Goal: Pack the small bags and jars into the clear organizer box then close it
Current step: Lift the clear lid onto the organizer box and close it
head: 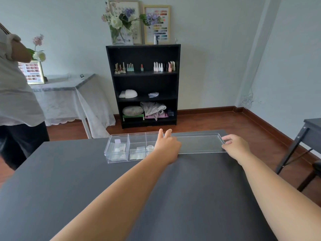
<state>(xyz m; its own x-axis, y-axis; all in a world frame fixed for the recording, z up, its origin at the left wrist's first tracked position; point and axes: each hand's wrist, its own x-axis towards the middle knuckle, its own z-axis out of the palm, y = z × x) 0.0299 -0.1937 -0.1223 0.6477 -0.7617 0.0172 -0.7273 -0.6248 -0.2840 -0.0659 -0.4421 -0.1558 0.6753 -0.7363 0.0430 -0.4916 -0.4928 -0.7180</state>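
Just above the middle of the frame, the clear box (128,146) sits on the dark table (69,180), with small bags (119,149) and a jar (150,147) already lying in its compartments. To its right lies the clear lid (199,143), flat on the table. The left hand (166,146) rests fingers spread over the lid's left end, where it meets the box; the right hand (236,147) pinches the lid's right end. Gripping both ends likely serves to lift the lid level for closing.

Near table (86,180) bare; organizer box (121,150) and lid (199,145) block its far edge
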